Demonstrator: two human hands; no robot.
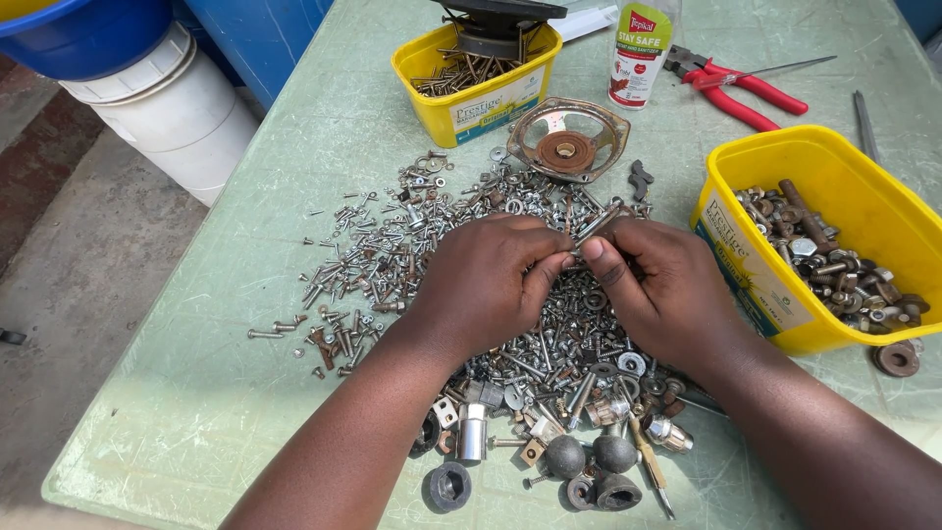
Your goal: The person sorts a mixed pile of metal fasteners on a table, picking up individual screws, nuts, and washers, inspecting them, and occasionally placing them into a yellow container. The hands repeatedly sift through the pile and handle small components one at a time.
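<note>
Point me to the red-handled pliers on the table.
In the head view, the red-handled pliers lie at the far right of the green table, beyond the nearer yellow plastic tub, beside the small clear bottle.

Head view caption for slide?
Both hands, left and right, pinch one bolt above a heap of screws.

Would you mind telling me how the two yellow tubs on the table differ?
The far yellow tub holds mostly slim screws and nails, with a dark round part resting across its rim; the near yellow tub, beside the right hand, holds chunkier nuts and bolts and has nothing on top. The near one looks larger in this view. Both are yellow, rectangular, labelled and open.
</note>
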